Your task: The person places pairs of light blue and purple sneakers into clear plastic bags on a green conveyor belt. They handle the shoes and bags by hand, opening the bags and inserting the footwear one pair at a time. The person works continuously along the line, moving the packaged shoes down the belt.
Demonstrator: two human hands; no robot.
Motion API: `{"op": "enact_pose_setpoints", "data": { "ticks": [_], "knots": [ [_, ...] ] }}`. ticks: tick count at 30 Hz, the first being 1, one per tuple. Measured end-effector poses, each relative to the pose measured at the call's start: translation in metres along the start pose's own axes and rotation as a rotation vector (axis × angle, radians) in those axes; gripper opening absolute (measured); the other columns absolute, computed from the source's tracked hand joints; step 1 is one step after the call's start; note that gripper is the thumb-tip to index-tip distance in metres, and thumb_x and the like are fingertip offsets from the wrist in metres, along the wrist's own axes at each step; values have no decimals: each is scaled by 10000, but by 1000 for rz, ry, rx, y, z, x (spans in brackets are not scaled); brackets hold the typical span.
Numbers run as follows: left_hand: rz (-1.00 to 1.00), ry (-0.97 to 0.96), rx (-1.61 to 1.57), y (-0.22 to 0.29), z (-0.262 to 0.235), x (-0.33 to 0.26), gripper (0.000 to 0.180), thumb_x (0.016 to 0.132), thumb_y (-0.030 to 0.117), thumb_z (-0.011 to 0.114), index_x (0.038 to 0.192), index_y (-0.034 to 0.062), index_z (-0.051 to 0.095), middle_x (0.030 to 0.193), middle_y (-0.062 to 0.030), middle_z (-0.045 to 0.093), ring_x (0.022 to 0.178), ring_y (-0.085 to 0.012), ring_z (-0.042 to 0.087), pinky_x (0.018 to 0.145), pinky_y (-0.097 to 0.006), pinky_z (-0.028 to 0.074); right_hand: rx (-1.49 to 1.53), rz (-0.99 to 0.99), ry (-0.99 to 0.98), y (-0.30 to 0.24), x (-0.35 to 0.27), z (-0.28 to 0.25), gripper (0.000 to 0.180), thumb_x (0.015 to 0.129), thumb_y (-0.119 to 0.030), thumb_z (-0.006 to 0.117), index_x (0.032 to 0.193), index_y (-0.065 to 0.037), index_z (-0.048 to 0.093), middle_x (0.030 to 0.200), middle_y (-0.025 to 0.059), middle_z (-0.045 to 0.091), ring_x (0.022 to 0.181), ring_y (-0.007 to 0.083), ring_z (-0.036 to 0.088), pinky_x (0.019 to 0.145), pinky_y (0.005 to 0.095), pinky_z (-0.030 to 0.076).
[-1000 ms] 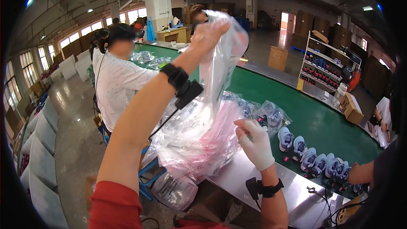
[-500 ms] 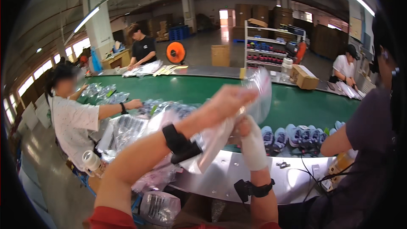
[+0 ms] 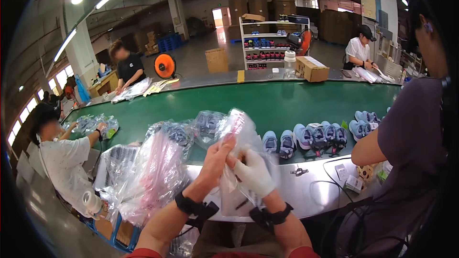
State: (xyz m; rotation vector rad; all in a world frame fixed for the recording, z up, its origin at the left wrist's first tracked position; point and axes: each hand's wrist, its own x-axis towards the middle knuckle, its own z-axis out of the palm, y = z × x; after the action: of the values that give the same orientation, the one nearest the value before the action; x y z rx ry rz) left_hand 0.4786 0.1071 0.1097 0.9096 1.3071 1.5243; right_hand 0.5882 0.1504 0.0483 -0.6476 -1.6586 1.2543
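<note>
Left hand (image 3: 217, 155): bare, pinching the clear plastic bag (image 3: 241, 129) near its top.
Right hand (image 3: 253, 172): white-gloved, gripping the same bag lower down.
Bag: raised above the steel tabletop (image 3: 315, 191), before the green belt (image 3: 267, 102).
Technique: probably rub the film layers apart gently, avoiding tears.

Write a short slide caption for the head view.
Both hands, left bare and right white-gloved, hold a clear plastic bag beside a green conveyor belt.
</note>
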Motion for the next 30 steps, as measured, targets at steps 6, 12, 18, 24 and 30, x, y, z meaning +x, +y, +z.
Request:
{"op": "enact_pose_setpoints", "data": {
  "ticks": [6,12,18,24,30],
  "knots": [
    [230,221,-159,8,-42,-12,246,930,283,564,773,99,610,686,58,533,590,-33,469,515,-199,371,229,163,-42,-8,-10,-8,193,907,-166,545,772,-27,547,600,-3,506,499,77,501,459,231,401],
    [605,373,286,-7,-76,6,313,930,228,554,713,4,524,637,52,436,585,-58,371,508,-238,307,-1093,-365,305,4,-16,-19,214,732,-172,679,854,-55,549,705,62,528,663,224,576,570,352,466],
    [753,282,541,6,-70,-4,179,892,143,570,841,-29,571,603,-96,471,570,-110,402,509,-293,358,-966,-752,23,-60,-13,20,178,699,-121,682,847,-53,610,956,116,596,1000,289,560,815,380,469],
    [618,241,842,15,-79,-38,163,870,133,595,859,-30,594,631,-194,539,527,-214,545,486,-317,374,-950,-202,-439,44,28,54,207,807,-115,526,945,-46,664,927,148,657,837,317,630,787,405,487],
    [488,499,379,-12,-145,-21,205,925,182,556,885,-7,626,663,-12,562,599,-74,510,507,-273,375,-828,-444,-744,2,31,86,213,829,-160,549,956,-27,657,861,138,679,754,265,666,692,359,524]
  ]
}}
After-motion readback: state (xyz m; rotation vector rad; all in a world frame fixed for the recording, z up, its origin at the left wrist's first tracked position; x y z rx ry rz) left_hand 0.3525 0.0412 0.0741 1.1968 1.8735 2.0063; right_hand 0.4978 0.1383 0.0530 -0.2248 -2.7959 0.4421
